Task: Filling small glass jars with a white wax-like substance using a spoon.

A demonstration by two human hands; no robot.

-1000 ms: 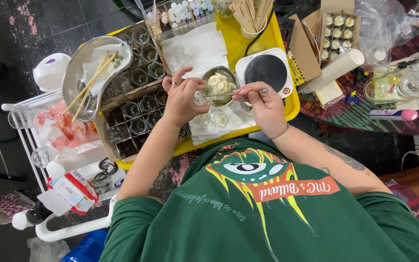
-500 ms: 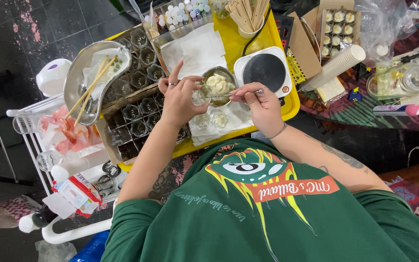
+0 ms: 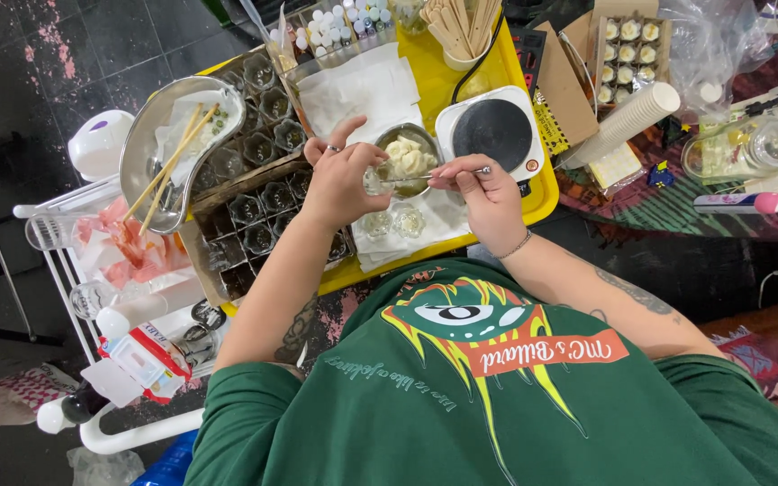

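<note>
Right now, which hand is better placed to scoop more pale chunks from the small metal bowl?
Right. The right hand grips the thin metal utensil, which lies across the small metal bowl of pale chunks. The left hand is occupied, pinching a small glass jar beside it.

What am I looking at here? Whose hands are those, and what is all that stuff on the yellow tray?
There is no machine here, just a person in a green shirt. The one picture looks straight down on the person and their hands. The left hand holds a small clear glass cup. The right hand pinches a thin metal tool whose tip reaches toward that cup. Right behind them sits a little metal bowl with pale lumps inside. All this is over a yellow tray, which also carries a small white hot plate, white paper towels and a rack of empty glass cups. A metal dish with chopsticks rests to the left.
</note>
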